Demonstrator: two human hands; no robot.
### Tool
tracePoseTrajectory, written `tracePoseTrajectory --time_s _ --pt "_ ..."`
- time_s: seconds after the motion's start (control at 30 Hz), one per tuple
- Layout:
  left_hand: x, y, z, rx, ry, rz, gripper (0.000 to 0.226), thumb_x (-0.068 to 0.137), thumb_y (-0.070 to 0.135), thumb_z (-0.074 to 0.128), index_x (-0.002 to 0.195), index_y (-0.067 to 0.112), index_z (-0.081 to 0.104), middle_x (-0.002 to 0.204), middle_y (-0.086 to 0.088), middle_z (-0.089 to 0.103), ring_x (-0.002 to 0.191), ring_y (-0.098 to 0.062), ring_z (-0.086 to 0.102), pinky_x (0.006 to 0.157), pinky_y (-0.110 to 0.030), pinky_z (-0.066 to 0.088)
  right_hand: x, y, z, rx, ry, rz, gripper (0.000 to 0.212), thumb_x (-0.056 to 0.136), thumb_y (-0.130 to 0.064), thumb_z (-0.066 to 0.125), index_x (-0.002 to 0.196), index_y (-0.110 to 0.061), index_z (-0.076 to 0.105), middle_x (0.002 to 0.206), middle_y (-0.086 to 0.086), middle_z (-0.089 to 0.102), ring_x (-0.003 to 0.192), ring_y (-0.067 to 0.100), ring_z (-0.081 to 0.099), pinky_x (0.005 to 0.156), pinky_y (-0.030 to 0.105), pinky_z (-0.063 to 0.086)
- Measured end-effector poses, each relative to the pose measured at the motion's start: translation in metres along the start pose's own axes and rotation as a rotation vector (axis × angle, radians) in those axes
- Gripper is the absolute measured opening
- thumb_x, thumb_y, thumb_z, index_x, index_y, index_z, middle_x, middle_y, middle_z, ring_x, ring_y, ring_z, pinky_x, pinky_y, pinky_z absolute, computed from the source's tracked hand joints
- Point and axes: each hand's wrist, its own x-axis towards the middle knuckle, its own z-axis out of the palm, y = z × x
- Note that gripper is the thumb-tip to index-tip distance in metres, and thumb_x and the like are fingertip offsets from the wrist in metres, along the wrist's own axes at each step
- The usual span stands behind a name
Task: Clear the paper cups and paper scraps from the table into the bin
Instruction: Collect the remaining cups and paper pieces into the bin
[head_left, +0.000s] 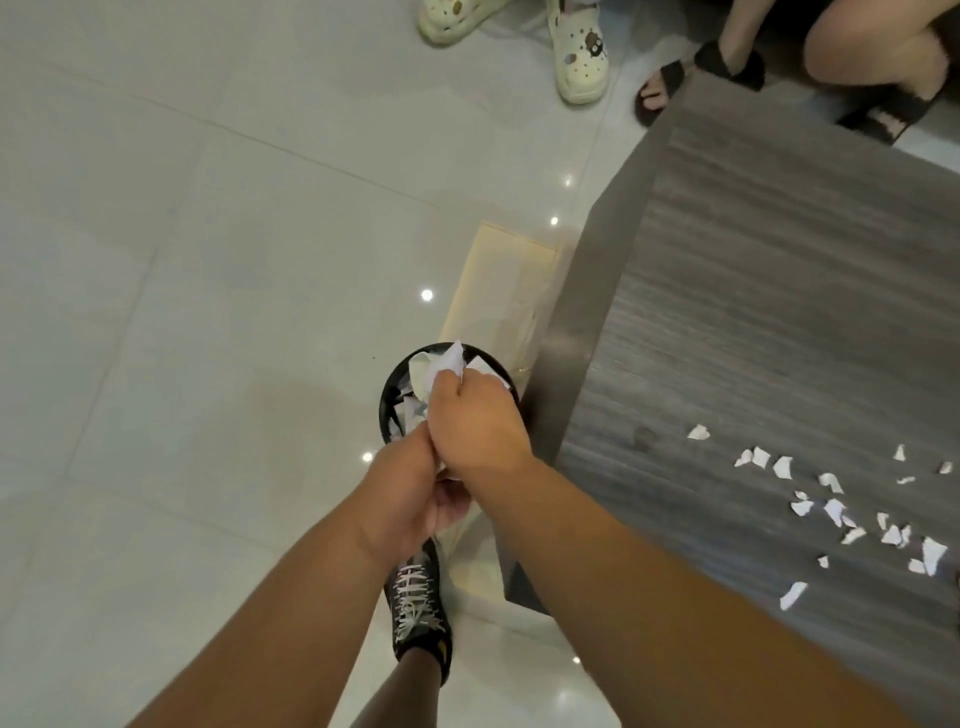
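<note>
My right hand (475, 415) pinched crumpled paper (445, 366) in curled fingers above the bin (387, 400); my left hand (410, 488) curled beside it, contents unclear. Releasing came next, I judged, then gathering the paper scraps (852, 512) on the bench (779, 270).

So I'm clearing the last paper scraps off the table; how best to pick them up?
The paper scraps lie flat and scattered on the table, too thin to pinch singly. Probably sweep them from the far side toward the near edge, then grip the pile from above.
</note>
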Motion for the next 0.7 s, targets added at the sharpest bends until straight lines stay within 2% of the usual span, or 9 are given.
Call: tracePoseTrajectory --time_s 0.07,0.1,0.17,0.3,0.37,0.43,0.53,0.6,0.7 --pt "0.027 0.002 -0.020 0.050 0.154 -0.055 0.026 0.108 0.025 0.053 0.123 0.012 0.069 0.088 -0.009 0.067 0.068 -0.014 0.061 0.057 -0.024 0.050 0.028 0.011 0.019 -0.038 -0.072 0.107 0.046 0.109 -0.032 0.030 0.116 -0.003 0.065 0.122 0.020 0.069 0.103 0.034 0.063 0.089 0.041 0.050" --pt "0.041 0.002 -0.029 0.046 0.184 -0.070 0.020 0.108 0.024 0.054 0.118 0.013 0.068 0.080 -0.006 0.062 0.060 -0.011 0.052 0.051 -0.021 0.045 0.041 0.016 0.026 -0.038 -0.105 0.172 0.044 0.110 -0.028 0.031 0.124 -0.002 0.063 0.128 0.021 0.066 0.111 0.037 0.063 0.091 0.040 0.049" --pt "0.066 -0.001 -0.047 0.003 0.164 -0.047 0.015 0.107 0.020 0.057 0.114 0.011 0.067 0.077 -0.006 0.060 0.056 -0.011 0.051 0.050 -0.021 0.048 0.067 0.026 0.040 -0.004 -0.176 0.311 0.044 0.110 -0.026 0.036 0.140 -0.001 0.057 0.142 0.021 0.061 0.123 0.034 0.061 0.098 0.040 0.051" --pt "0.102 -0.015 -0.070 -0.025 0.130 0.133 0.013 0.105 0.004 0.058 0.114 0.001 0.066 0.088 -0.012 0.067 0.072 -0.018 0.066 0.076 -0.034 0.063 0.099 0.037 0.058 -0.084 -0.127 0.348 0.035 0.106 -0.017 0.054 0.139 -0.005 0.058 0.140 0.020 0.064 0.125 0.037 0.061 0.089 0.038 0.051" --pt "0.110 -0.020 -0.075 -0.074 0.128 0.156 0.009 0.105 0.001 0.059 0.110 0.004 0.066 0.099 -0.013 0.071 0.091 -0.024 0.072 0.087 -0.038 0.064 0.098 0.035 0.067 0.026 -0.074 0.422 0.038 0.105 -0.025 0.052 0.140 -0.009 0.056 0.136 0.019 0.064 0.121 0.039 0.063 0.093 0.038 0.054" --pt "0.117 -0.022 -0.079 -0.099 0.114 0.158 0.013 0.106 0.004 0.060 0.118 0.005 0.066 0.108 -0.012 0.073 0.103 -0.026 0.075 0.085 -0.034 0.066 0.093 0.031 0.066 0.271 -0.019 0.581 0.048 0.104 -0.035 0.042 0.146 -0.014 0.053 0.135 0.016 0.065 0.116 0.040 0.066 0.100 0.050 0.056" --pt "0.127 -0.023 -0.087 -0.038 0.148 0.160 0.026 0.106 0.006 0.061 0.132 0.003 0.065 0.116 -0.012 0.075 0.107 -0.028 0.076 0.089 -0.034 0.066 0.082 0.025 0.056 0.305 -0.071 0.519 0.054 0.106 -0.039 0.034 0.151 -0.012 0.047 0.148 0.018 0.055 0.130 0.041 0.058 0.110 0.056 0.050" --pt "0.132 -0.022 -0.089 0.098 0.175 0.169 0.034 0.102 0.007 0.065 0.135 0.003 0.067 0.121 -0.014 0.076 0.108 -0.028 0.077 0.098 -0.041 0.063 0.072 0.024 0.048 0.205 -0.091 0.426 0.055 0.105 -0.037 0.038 0.152 -0.009 0.043 0.151 0.017 0.050 0.134 0.041 0.054 0.112 0.055 0.047" --pt "0.137 -0.018 -0.081 0.604 0.309 0.313 0.043 0.093 0.025 0.076 0.135 0.021 0.069 0.121 0.006 0.072 0.104 -0.013 0.074 0.096 -0.033 0.061 0.062 0.023 0.038 0.107 -0.155 0.378 0.049 0.104 -0.032 0.041 0.146 -0.006 0.047 0.143 0.019 0.054 0.127 0.042 0.059 0.107 0.054 0.052"
